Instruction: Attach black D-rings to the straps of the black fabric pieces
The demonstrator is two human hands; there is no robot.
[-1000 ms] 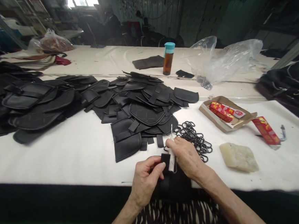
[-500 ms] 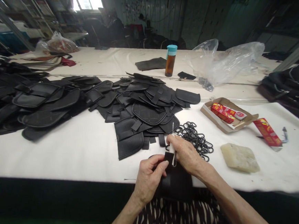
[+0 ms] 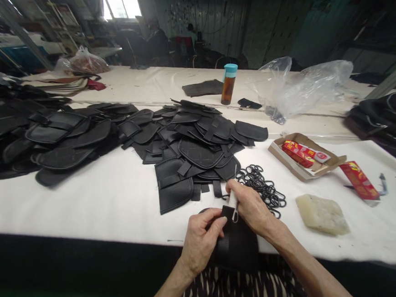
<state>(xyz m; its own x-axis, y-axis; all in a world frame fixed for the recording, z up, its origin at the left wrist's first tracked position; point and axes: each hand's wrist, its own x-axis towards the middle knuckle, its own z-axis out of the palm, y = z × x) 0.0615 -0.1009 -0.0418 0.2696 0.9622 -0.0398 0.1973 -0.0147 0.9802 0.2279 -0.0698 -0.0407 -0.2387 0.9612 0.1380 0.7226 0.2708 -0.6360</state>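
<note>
My left hand [image 3: 205, 237] is closed, thumb and fingers pinching the edge of a short black strap on a black leather-like piece [image 3: 241, 245]. That piece lies at the table's front edge, over my lap. My right hand [image 3: 252, 203] is closed around a slim white tool [image 3: 232, 198] with a thin tip pointing up and a small loop at its lower end, beside the strap. A dark ring [image 3: 225, 197] shows at the right fingers; whether they grip it I cannot tell. Just right of this hand lies a heap of black metal rings [image 3: 264, 186].
Black leather-like pieces [image 3: 201, 150] are piled ahead, with another pile [image 3: 64, 145] at left. To the right are an open cardboard box [image 3: 304, 170] with red packs, a red box [image 3: 360, 180] and a yellowish block [image 3: 322, 214]. Behind stand a bottle [image 3: 228, 86] and plastic bags [image 3: 319, 84].
The whole view has shifted slightly, so things sit a little lower and to the right. Both hands keep their hold on the same things, with the white tool tilted a bit more.
</note>
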